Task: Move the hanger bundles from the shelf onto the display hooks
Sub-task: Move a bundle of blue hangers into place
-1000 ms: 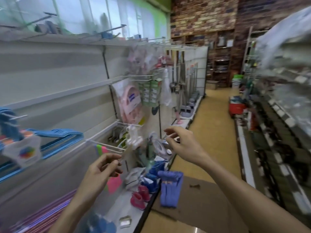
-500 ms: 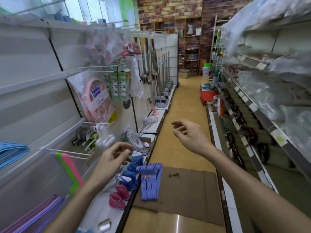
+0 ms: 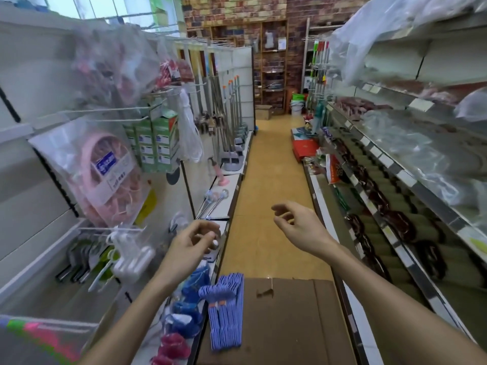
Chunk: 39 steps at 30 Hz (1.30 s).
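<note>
A bundle of purple-blue hangers (image 3: 226,312) lies on the edge of a flat brown cardboard sheet (image 3: 284,320), beside the low shelf on the left. My left hand (image 3: 193,246) hovers above that shelf with its fingers loosely curled, holding nothing. To the right, over the aisle, my right hand (image 3: 297,225) hangs in the air, its fingers relaxed and empty. White display hooks (image 3: 110,229) stick out from the left wall, one carrying white hangers (image 3: 126,256). A blurred pink and green hanger bundle (image 3: 39,335) shows at the bottom left.
Blue and red small goods (image 3: 181,322) crowd the low left shelf. A pink packaged rack (image 3: 102,169) and green boxes (image 3: 155,143) hang above. Shelves with wrapped goods (image 3: 395,164) line the right. The yellow aisle floor (image 3: 268,167) runs ahead.
The view has swung right along the aisle. The blue hangers on the left hooks left the frame. Both hands stayed empty and shifted right.
</note>
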{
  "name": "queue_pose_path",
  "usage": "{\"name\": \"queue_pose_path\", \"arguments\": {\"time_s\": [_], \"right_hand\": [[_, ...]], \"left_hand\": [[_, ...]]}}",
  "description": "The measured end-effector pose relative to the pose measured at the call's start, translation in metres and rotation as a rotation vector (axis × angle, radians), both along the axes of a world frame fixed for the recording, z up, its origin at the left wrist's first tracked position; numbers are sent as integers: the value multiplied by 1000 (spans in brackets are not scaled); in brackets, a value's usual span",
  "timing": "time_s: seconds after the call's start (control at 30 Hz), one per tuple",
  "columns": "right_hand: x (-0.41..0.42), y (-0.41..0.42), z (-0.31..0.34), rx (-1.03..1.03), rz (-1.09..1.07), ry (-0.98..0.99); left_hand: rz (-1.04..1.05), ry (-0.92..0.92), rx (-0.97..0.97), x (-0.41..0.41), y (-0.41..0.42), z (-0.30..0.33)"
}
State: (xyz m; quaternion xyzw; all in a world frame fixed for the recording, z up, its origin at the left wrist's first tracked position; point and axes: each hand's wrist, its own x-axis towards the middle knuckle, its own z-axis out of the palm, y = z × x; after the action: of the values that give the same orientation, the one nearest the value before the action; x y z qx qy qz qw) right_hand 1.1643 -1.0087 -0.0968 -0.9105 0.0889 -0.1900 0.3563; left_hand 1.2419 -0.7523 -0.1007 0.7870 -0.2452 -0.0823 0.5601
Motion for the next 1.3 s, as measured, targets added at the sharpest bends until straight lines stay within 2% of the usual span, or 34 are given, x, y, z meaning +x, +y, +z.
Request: {"name": "queue_pose_path", "arguments": {"time_s": [0.3, 0.53, 0.77, 0.87, 1.03, 1.3], "right_hand": [[104, -32, -50, 84, -104, 135], [150, -56, -141, 172, -115, 326], [191, -87, -283, 235, -116, 397], [204, -99, -353, 278, -118, 415], [220, -115, -474, 320, -106, 474], [223, -104, -661, 438, -60, 591]], "left_hand": [[-18, 129, 10, 133, -48, -53], [26, 315, 78, 178, -72, -150], [109, 374, 115, 218, -91, -273], [112, 286, 202, 233, -94, -329], [-13, 183, 412, 248, -97, -433], [30, 157, 533, 266, -103, -603]]}}
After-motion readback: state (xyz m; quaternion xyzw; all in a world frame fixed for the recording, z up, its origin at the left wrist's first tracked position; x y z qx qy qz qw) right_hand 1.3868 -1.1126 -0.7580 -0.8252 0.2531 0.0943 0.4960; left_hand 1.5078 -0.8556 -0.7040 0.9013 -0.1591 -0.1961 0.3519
